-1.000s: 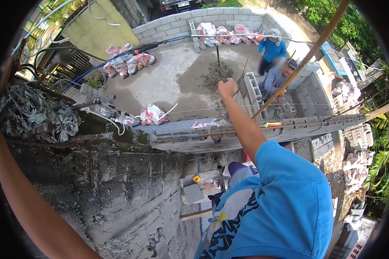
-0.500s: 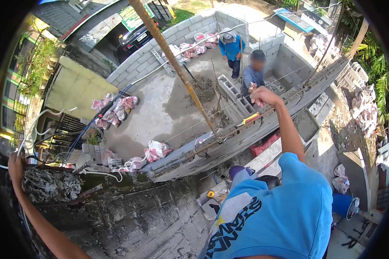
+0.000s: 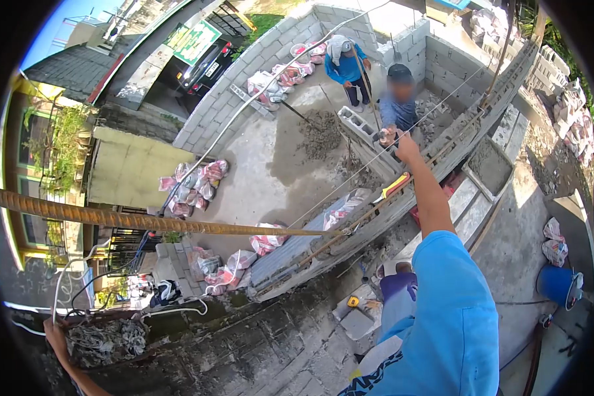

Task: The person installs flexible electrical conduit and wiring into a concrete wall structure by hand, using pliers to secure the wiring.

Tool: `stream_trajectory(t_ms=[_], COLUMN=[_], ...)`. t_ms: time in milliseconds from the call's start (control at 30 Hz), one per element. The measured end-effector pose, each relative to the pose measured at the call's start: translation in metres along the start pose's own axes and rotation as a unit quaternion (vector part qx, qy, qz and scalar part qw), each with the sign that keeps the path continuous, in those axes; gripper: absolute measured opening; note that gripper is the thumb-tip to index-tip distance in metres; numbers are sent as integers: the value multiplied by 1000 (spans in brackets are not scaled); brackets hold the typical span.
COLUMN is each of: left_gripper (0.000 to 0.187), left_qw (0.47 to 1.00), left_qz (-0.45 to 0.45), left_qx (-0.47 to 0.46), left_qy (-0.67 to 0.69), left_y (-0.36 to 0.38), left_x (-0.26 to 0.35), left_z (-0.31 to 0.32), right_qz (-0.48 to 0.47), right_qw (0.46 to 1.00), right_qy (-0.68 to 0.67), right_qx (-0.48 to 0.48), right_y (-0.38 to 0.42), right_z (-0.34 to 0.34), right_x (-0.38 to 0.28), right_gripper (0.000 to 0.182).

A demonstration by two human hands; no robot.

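Observation:
My right hand [image 3: 406, 146] reaches out over the block wall [image 3: 376, 221], with its fingers drawn together beside a co-worker's raised hand [image 3: 387, 136]. A small greyish item shows at the two hands; its kind is too small to tell. A taut string [image 3: 360, 170] runs just past them. Below my forearm, a hand tool with a yellow-and-red handle [image 3: 395, 187] lies along the wall top. Far to the left my left hand [image 3: 55, 336] grips the edge of a ledge, its fingertips mostly hidden. White cable [image 3: 63, 290] loops just above it, and grey tangled debris [image 3: 105, 340] lies beside it.
A rusty steel bar [image 3: 158, 221] slants across the view to the wall. Beyond stand two co-workers, near a wet mortar heap [image 3: 320, 135] and filled sacks [image 3: 267, 237]. Below are a tape measure [image 3: 353, 301], a mortar tray [image 3: 490, 165] and a blue drum [image 3: 554, 284].
My view has turned, and the rusty bar now lies nearly level. My right hand and the co-worker's hand have come together. My left hand stays at the ledge.

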State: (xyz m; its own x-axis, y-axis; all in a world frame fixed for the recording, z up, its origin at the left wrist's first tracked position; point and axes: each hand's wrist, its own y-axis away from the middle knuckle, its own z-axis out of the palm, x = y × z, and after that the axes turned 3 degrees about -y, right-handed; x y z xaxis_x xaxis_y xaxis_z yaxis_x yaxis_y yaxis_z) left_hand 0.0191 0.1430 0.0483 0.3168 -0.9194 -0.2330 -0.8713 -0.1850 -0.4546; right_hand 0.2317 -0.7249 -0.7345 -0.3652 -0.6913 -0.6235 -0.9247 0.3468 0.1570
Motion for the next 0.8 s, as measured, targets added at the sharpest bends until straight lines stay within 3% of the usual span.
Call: stream_trajectory(t_ms=[33,233,267,333,367,433,467,500,533,567,600,633,667,733,767,800], left_gripper=[32,33,37,38,43,55,50,40,32,31,36,37,43,49,52,56], left_qw=[999,998,999,1000,999,998,994,987,990,978,974,975,985,984,985,986], left_qz=[-16,-10,6,8,8,11,-12,50,-16,3,30,48,1,-80,-53,-28], left_qx=[-49,10,35,15,40,-19,-19,8,-8,-40,33,31,-4,-32,-16,-1], left_qy=[-8,58,34,20,2,-50,-104,-155,-141,-203,-224,-217,-173,-154,-163,-166], left_y=[-3,7,15,15,20,26,31,25,35,34,35,30,33,35,32,33], left_x=[-3,5,39,42,69,104,131,99,128,125,120,110,121,136,133,123], left_z=[-3,2,1,0,-1,-11,-17,-10,-20,-23,-16,-12,-18,-22,-20,-15], right_qz=[-1,-121,-150,-201,-159,-258,-257,-320,-267,-339,-386,-375,-305,-228,-232,-232], right_qw=[1000,993,989,979,987,965,966,946,962,937,910,882,820,839,888,921], right_qy=[-2,-4,-5,20,4,15,12,52,37,-39,-106,-276,-428,-460,-328,-182], right_qx=[-14,-12,11,27,-22,46,35,30,-41,77,108,-68,-226,-181,-222,-255], right_y=[-8,-46,-55,-64,-64,-78,-85,-87,-75,-79,-85,-83,-81,-42,-20,7], right_z=[1,37,52,68,69,95,105,103,90,109,121,118,114,79,48,1], right_x=[-3,-2,5,10,4,22,28,25,13,27,43,47,50,25,18,5], right_gripper=[70,68,64,49,43,20,14,9,6,10,21,28,39,41,20,35])
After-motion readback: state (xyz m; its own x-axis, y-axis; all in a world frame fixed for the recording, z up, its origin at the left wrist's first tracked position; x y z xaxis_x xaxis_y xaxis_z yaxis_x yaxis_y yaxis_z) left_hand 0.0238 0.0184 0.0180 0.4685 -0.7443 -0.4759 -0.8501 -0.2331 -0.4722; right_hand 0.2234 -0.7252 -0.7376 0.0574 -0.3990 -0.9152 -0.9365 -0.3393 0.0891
